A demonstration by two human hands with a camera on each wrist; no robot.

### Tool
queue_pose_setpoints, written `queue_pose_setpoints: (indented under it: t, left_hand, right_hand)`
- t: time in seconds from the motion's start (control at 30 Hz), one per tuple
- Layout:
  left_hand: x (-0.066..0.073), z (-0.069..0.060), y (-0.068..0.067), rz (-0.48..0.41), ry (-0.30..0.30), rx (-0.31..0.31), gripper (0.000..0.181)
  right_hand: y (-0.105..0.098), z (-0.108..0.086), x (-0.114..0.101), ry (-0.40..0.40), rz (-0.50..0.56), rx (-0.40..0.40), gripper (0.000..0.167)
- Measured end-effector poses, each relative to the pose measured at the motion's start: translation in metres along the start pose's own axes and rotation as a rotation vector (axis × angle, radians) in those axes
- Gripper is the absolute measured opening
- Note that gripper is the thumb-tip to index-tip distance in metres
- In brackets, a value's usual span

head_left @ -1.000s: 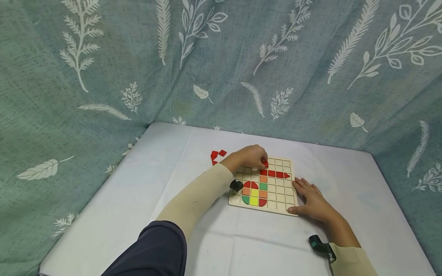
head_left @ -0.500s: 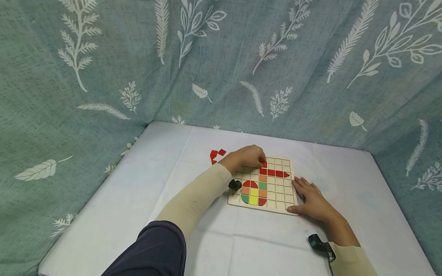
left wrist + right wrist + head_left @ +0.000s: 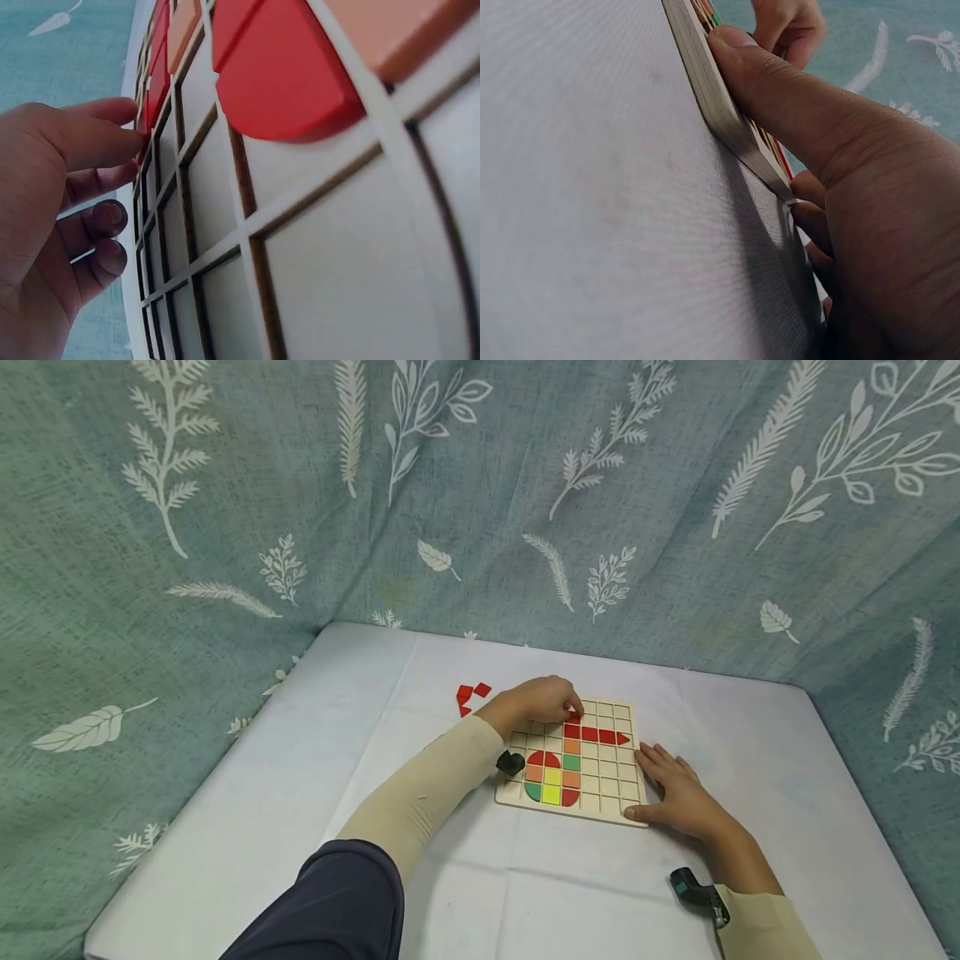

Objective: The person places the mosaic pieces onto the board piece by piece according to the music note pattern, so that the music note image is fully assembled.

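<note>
In the head view, a pale wooden grid board (image 3: pixel 609 787) lies on the white table, with red, orange, green and yellow tiles in some of its cells. My left hand (image 3: pixel 542 698) reaches over the board's far left part. Its thumb and index finger pinch a red tile (image 3: pixel 573 718) at the far rows; in the left wrist view the other fingers (image 3: pixel 96 219) are loosely bent above the grid. My right hand (image 3: pixel 681 797) rests spread at the near right corner. Its thumb (image 3: pixel 739 39) lies on the board's edge, and its fingers touch the right side.
Several loose red tiles (image 3: pixel 465 692) lie on the table left of the board, partly behind my left forearm. A green leaf-patterned cloth (image 3: pixel 480 510) hangs behind the table (image 3: pixel 300 777) and along its sides. Each wrist carries a small dark camera (image 3: pixel 693 893).
My left index finger has straightened slightly, and more of the red tile under the hand shows. The right hand and the board have stayed in place.
</note>
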State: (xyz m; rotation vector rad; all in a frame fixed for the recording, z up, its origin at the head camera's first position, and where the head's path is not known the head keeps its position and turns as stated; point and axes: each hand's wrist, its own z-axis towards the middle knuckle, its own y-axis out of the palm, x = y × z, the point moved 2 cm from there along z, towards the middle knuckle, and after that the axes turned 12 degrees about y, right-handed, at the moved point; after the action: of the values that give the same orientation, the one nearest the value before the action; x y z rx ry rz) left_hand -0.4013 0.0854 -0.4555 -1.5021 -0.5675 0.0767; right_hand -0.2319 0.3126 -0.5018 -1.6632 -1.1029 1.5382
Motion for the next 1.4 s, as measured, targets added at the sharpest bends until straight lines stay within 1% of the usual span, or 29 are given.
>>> queue_pose_setpoints:
  t: [0.07, 0.27, 0.53, 0.77, 0.87, 1.0, 1.13, 1.27, 1.4]
  left_hand:
    - [0.001, -0.001, 0.000, 0.009, 0.007, -0.005, 0.031]
    - [-0.001, -0.002, 0.001, -0.022, -0.004, -0.010, 0.031]
    - [-0.002, -0.005, 0.000, -0.024, 0.005, 0.001, 0.029]
    - [-0.010, -0.015, 0.004, -0.027, -0.021, 0.009, 0.024]
    - [-0.013, -0.022, 0.001, -0.023, -0.043, 0.019, 0.023]
    - [-0.018, -0.033, -0.008, -0.015, -0.097, 0.027, 0.025]
    - [-0.032, -0.051, -0.018, -0.021, -0.131, 0.039, 0.025]
    - [-0.045, -0.069, -0.031, -0.001, -0.129, 0.048, 0.026]
    - [-0.055, -0.082, -0.040, 0.023, -0.132, 0.049, 0.027]
  right_hand:
    - [0.000, 0.000, 0.000, 0.001, -0.002, 0.000, 0.115]
    - [0.000, 0.000, -0.002, 0.004, -0.006, -0.006, 0.116]
    - [0.000, 0.001, -0.001, 0.011, -0.007, -0.009, 0.116]
    - [0.003, -0.001, 0.001, 0.004, -0.003, -0.016, 0.116]
    - [0.001, -0.001, 0.000, -0.001, -0.002, -0.014, 0.116]
    - [-0.001, -0.001, 0.000, 0.000, -0.010, -0.008, 0.116]
    - [-0.002, -0.001, 0.000, 0.006, -0.009, -0.009, 0.117]
    - [-0.002, -0.002, -0.001, 0.004, -0.001, -0.014, 0.117]
    - [0.000, -0.002, -0.001, 0.001, -0.001, -0.013, 0.117]
